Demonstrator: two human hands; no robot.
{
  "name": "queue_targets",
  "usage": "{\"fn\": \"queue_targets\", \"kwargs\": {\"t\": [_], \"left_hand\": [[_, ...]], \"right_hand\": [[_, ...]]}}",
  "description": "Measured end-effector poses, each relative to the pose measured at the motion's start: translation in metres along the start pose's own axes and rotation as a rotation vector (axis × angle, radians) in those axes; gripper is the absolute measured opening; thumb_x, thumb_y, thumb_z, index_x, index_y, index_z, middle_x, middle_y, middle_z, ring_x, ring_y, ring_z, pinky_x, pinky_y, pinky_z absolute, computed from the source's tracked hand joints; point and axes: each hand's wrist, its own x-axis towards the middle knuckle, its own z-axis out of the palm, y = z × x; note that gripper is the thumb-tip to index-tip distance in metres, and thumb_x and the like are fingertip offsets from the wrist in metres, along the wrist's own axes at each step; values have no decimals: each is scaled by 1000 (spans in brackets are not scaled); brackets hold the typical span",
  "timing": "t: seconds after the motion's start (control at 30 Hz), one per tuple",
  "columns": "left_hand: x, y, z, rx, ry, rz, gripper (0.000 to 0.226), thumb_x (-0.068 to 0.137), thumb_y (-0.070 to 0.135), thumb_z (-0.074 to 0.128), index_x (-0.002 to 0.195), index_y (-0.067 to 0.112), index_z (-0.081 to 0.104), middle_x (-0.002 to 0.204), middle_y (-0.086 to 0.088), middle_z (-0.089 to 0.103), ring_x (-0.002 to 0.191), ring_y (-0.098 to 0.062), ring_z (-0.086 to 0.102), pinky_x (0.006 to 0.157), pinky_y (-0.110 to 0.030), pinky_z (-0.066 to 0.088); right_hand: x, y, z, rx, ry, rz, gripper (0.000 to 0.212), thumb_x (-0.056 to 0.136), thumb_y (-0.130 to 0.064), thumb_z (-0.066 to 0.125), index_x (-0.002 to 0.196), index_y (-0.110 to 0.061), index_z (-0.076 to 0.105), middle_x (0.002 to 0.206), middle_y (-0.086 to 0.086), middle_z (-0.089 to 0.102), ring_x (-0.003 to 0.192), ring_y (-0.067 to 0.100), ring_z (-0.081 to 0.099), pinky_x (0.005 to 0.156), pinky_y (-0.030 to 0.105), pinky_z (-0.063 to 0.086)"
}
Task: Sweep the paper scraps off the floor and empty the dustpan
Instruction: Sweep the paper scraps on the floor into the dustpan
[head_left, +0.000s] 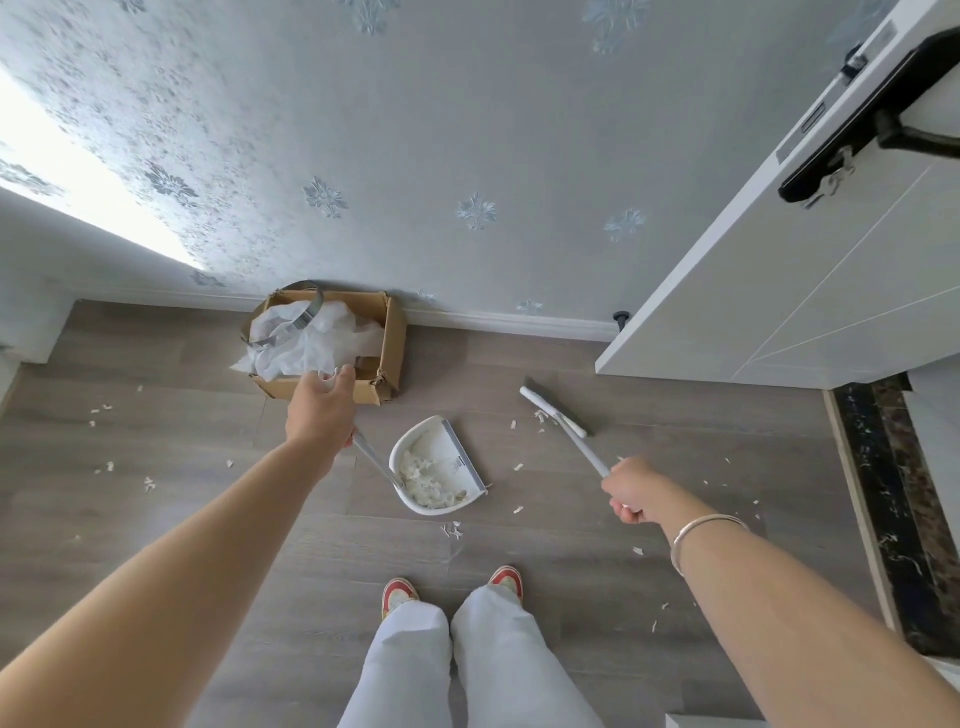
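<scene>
Fingers were curled on both hands: right hand round the broom handle, left hand round the dustpan handle. Dustpan stood part-filled on the floor; paper scraps lay around it. Recommended: lip kept flat, strokes short.

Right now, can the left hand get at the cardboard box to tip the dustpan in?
Probably yes: the left hand, gripping the dustpan handle, hangs just before the cardboard box, with nothing standing between.

Left hand grips dustpan handle, right hand broom handle, both outstretched.
</scene>
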Motion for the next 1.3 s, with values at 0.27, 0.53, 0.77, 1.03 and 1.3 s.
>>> {"fn": "queue_targets", "kwargs": {"t": [0.27, 0.53, 0.77, 1.03, 1.3], "left_hand": [[-2, 4, 8, 89, -42, 54, 36, 99, 42, 47, 109, 7, 52, 81, -11, 59, 56, -23, 51, 54, -32, 45], [5, 9, -15, 150, -113, 146, 45, 99, 41, 45, 123, 3, 52, 81, -9, 58, 55, -25, 51, 61, -36, 48], [8, -1, -55, 163, -131, 195, 38, 100, 43, 43, 113, 8, 49, 83, -11, 58, 59, -26, 52, 65, -39, 48], [11, -10, -79, 220, -138, 272, 51, 94, 46, 41, 116, 2, 51, 95, -20, 65, 78, -38, 61, 77, -51, 55], [-6, -9, -74, 305, -147, 303, 52, 95, 47, 39, 124, 5, 52, 107, -24, 69, 97, -45, 67, 83, -50, 53]], "right_hand": [[-29, 10, -6, -176, 56, -68, 10, 86, -5, 46, 93, -2, 52, 61, 10, 47, 35, 15, 40, 32, 11, 28], [-66, 27, 41, -159, 20, -36, 16, 86, -7, 47, 100, -5, 55, 66, 8, 45, 42, 17, 40, 33, 11, 29], [-105, 36, 92, -165, 8, -26, 8, 84, -9, 47, 83, -8, 55, 62, 7, 47, 38, 17, 39, 33, 11, 28], [-143, 43, 125, -262, -91, 24, 12, 78, -15, 50, 81, -10, 60, 57, 5, 50, 40, 16, 43, 40, 18, 33], [-170, 65, 102, -109, -171, 42, 19, 82, -9, 48, 99, -9, 58, 62, 4, 43, 30, 10, 36, 37, 13, 24]]}}
